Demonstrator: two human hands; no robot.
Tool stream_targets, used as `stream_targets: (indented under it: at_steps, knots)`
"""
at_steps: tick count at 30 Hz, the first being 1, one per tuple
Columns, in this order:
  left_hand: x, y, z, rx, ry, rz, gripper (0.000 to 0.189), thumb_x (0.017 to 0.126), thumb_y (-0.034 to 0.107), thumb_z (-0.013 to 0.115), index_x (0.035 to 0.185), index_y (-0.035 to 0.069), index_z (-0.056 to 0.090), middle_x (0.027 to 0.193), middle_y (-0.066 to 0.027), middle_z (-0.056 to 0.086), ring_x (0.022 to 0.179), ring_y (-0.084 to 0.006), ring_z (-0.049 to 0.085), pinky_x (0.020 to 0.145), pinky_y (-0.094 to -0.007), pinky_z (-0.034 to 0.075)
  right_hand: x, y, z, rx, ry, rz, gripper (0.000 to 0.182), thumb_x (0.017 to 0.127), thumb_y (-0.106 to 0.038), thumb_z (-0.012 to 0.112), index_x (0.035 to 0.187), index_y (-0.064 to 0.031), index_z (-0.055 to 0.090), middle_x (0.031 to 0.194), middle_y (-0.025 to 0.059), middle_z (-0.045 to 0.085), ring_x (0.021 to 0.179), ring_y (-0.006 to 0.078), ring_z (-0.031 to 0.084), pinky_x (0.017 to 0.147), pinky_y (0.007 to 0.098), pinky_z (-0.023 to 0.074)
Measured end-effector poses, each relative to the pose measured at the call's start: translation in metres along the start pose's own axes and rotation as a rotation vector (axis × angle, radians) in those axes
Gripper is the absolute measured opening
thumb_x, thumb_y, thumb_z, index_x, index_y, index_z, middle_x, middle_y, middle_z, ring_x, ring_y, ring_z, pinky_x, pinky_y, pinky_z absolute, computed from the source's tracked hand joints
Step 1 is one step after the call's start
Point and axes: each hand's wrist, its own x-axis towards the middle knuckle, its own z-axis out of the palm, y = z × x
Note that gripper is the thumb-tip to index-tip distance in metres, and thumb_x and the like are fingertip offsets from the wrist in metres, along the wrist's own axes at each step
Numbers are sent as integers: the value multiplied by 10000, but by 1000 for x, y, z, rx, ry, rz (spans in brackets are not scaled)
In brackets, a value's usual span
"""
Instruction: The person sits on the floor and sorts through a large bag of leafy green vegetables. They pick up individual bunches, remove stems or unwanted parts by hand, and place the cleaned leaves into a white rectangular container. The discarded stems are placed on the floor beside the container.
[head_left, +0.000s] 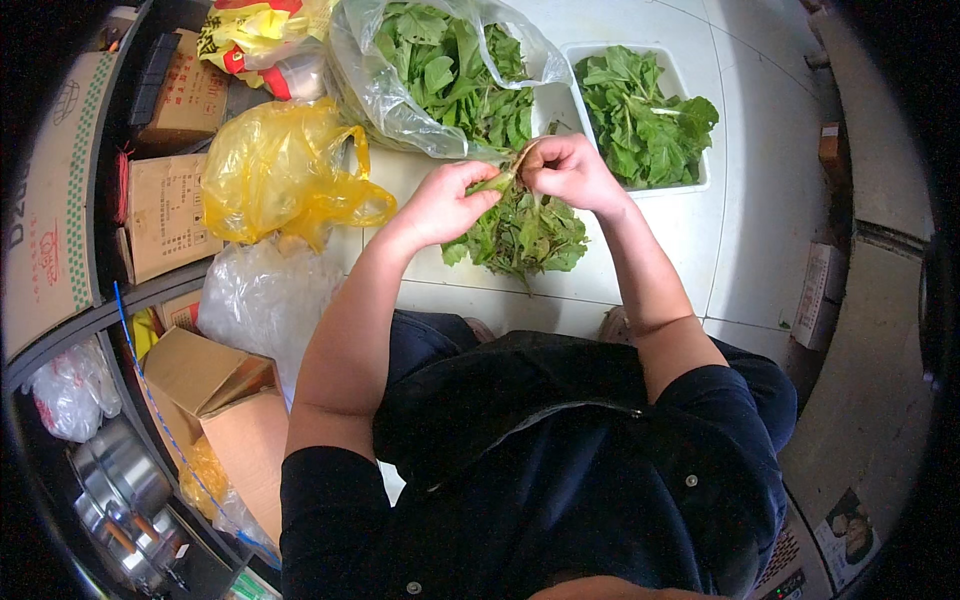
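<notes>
My left hand (457, 199) grips the pale stems of a leafy green plant (501, 180) between thumb and fingers. Close by on its right, my right hand (566, 171) pinches the brownish root end of the same plant. Beneath both hands a pile of loose leaves and roots (536, 236) lies on the tiled floor. Just beyond them stands a clear plastic bag (390, 112) full of leafy greens (461, 71). At the right, more greens (637, 120) fill a white plastic tray (675, 189).
A yellow plastic bag (270, 176) and a clear plastic bag (262, 300) lie at the left. Cardboard boxes (169, 202) and steel pots (124, 469) sit on the dark shelving beside them. A white box (817, 296) stands at the right.
</notes>
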Motion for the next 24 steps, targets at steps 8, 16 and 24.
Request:
stream_targets:
  at_steps: [8,16,24]
  knots:
    - [-3,-6,-20,-590,-36,-75,325,785,87,427,1074,-39,505,1024,-72,561,967,-157,500,911,-277,323,-10,0,-31,-540,-240,188,256,734,-189,655,624,23,564,606,80,549,529,126,479,511,264,407]
    - [1,-18,-25,-833,-102,-58,336,747,72,385,1040,-54,491,943,-140,564,911,-228,537,870,-328,382,-2,-9,-11,-351,-106,81,152,766,-127,629,827,9,601,695,9,576,614,73,512,562,220,428]
    - [0,1,-17,-805,-80,-140,376,725,77,355,1064,-31,477,874,-141,581,866,-204,543,836,-281,368,4,-26,16,-58,95,140,242,797,-186,606,950,0,585,687,-18,551,579,32,464,501,175,377]
